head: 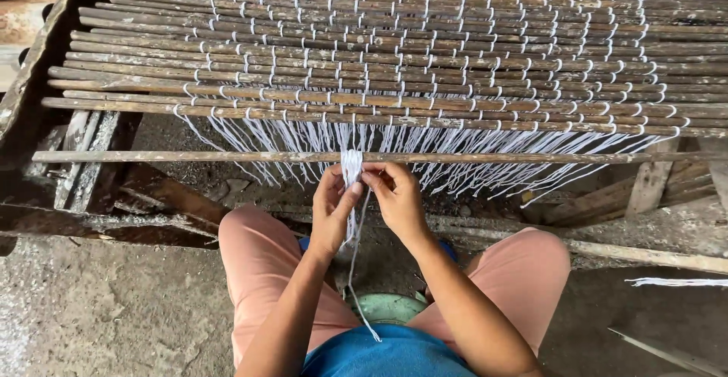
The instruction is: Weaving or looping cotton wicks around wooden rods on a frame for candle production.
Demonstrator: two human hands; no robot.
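At the bottom centre of the frame, above knees in salmon-pink trousers [258, 263], the left hand [331, 212] and right hand [396, 199] meet, fingers closed in a pinch on a bundle of white cotton strings [351, 166]. One loose strand trails down between the forearms. Just above lies a single thin brown stick [189, 156], and beyond it, filling the upper frame, a mat of brown sticks bound with white string [425, 51].
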